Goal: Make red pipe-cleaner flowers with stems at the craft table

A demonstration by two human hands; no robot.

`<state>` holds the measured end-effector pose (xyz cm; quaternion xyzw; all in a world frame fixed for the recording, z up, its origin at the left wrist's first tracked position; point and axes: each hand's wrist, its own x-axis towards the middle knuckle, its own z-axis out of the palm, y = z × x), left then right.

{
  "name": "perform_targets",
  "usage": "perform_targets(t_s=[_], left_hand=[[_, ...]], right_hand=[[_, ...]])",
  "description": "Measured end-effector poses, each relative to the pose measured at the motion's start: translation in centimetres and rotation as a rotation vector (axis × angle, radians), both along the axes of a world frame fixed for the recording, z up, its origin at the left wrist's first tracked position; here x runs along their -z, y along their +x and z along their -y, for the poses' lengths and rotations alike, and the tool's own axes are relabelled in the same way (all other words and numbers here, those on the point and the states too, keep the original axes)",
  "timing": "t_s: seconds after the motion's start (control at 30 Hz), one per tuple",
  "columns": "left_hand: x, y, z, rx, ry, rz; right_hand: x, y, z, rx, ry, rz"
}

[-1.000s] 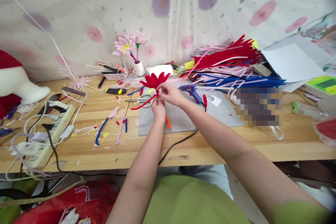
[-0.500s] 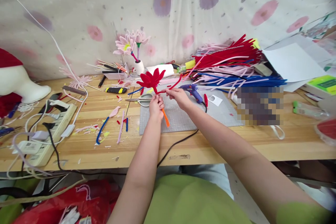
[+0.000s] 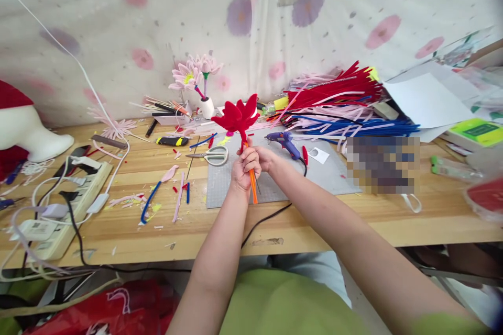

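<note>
A red fuzzy flower [image 3: 237,116], made of pipe cleaners, stands upright above the grey cutting mat. Its orange stem ends [image 3: 252,188] stick out below my left hand [image 3: 245,166], which is closed round the stem. Pressed close beside it, my right hand [image 3: 265,159] has its fingers bent in at the stem. They are mostly hidden, and what they grip does not show. Left of my hands lie scissors [image 3: 216,156] with pale handles. A purple glue gun [image 3: 286,143] rests to the right on the cutting mat [image 3: 314,183].
Red pipe cleaners [image 3: 334,90] and blue pipe cleaners [image 3: 377,128] are heaped at the back right. Pink flowers stand in a white vase [image 3: 206,108]. A power strip [image 3: 88,188] with cables lies left. A utility knife [image 3: 172,141] and scraps are scattered nearby. A black cord [image 3: 267,218] crosses the front.
My right hand has come down and left against my left hand. The red pipe cleaner it pinched no longer shows sticking out. The flower has turned and moved slightly right.
</note>
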<state>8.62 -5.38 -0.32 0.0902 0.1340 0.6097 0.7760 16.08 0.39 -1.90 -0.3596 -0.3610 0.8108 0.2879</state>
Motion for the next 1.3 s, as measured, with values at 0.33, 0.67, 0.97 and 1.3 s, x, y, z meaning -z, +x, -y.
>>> perform_targets(t_s=[0.33, 0.67, 0.97, 1.3], left_hand=[[0.8, -0.2, -1.5, -0.077, -0.21, -0.36], [3.1, 0.6, -2.3, -0.415, -0.204, -0.651], [2.1, -2.1, -3.5, -0.26, -0.273, -0.47], [1.3, -3.5, -2.8, -0.17, -0.206, -0.222]], right_hand=[[-1.5, 2.3, 0.0, 0.465, 0.621, 0.572], [-5.5, -2.1, 1.2, -0.25, 1.263, 1.275], [-4.1, -1.5, 0.8, 0.21, 1.208, 1.141], [-0.2, 1.3, 0.8, 0.49, 0.629, 0.344]])
